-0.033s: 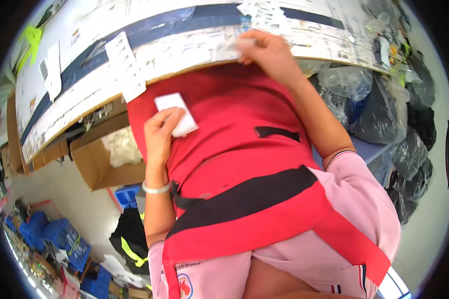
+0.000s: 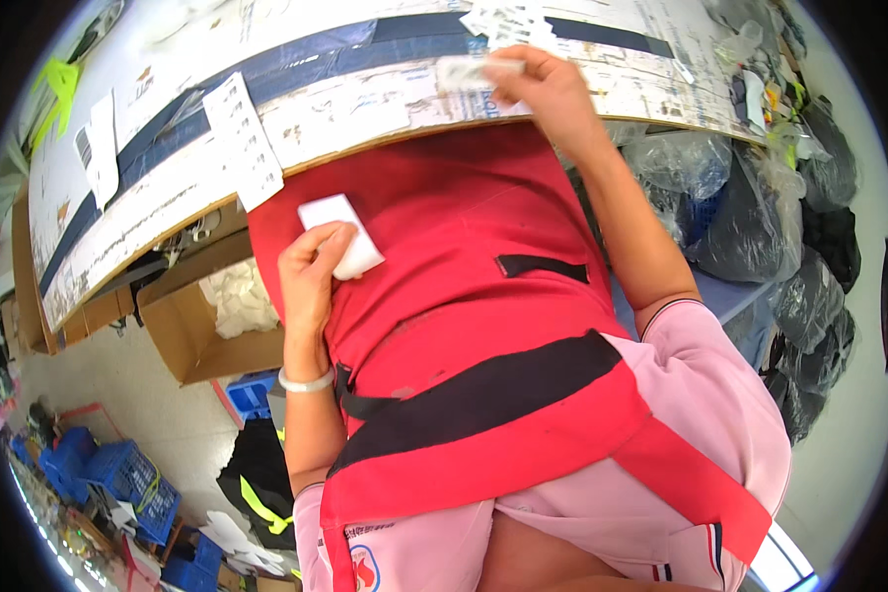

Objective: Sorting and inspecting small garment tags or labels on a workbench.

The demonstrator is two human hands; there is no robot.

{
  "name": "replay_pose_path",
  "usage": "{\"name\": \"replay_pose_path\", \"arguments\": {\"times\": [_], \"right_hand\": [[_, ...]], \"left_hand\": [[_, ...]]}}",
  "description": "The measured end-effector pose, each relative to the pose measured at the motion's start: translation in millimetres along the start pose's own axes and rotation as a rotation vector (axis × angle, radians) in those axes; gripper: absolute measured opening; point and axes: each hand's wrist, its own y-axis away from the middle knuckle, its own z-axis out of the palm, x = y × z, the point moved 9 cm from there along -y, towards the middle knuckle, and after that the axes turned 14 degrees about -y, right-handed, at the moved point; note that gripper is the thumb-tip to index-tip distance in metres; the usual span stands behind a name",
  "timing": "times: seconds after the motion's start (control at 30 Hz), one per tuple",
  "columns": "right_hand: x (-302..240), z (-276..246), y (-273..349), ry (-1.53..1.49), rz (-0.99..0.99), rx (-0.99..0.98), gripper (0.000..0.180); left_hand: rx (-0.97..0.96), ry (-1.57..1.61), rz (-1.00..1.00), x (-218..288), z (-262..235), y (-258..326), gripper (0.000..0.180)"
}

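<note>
Nothing has shifted: your left hand (image 2: pixel 311 271) still pinches the white pad (image 2: pixel 341 235); at one o'clock, your right hand (image 2: pixel 548 87) pinches a clear packet (image 2: pixel 469 72).

Open gap between the red apron (image 2: pixel 464 296) and the wooden-edged worktable (image 2: pixel 365 109); paper sheets (image 2: pixel 242 138) clutter the tabletop, clear plastic bags (image 2: pixel 701 168) crowd the right side.

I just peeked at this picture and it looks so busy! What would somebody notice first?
First the big red apron with a black band, filling the middle. Against it, the left hand holds a small white pad below the table edge. Higher up, the right hand rests on a pale strip on the long worktable, which is covered with paper sheets, and an open cardboard box with white pieces sits underneath at the left.
</note>
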Motion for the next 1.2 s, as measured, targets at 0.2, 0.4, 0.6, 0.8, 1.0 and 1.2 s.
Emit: {"name": "replay_pose_path", "arguments": {"times": [0.2,0.4,0.6,0.8,1.0,1.2], "right_hand": [[-32,-85,-28,0.686,-0.339,0.304,0.028],[-44,-27,-11,0.565,-0.484,0.259,0.023],[-46,132,24,0.498,-0.618,-0.304,0.023],[-27,239,41,0.652,-0.866,-0.457,0.036],[-8,249,33,0.682,-0.908,-0.542,0.021],[-24,245,32,0.583,-1.000,-0.509,0.010]], "left_hand": [[0.037,0.108,0.084,-3,-39,9,0.019],[0.236,0.305,0.014,-34,-133,13,0.032],[0.578,0.215,-0.296,-185,-258,8,0.045],[0.852,-0.881,-0.211,-203,-295,30,0.047],[0.748,-0.231,-0.166,-178,-245,18,0.032],[0.700,-0.238,0.039,-73,-191,10,0.025]]}}
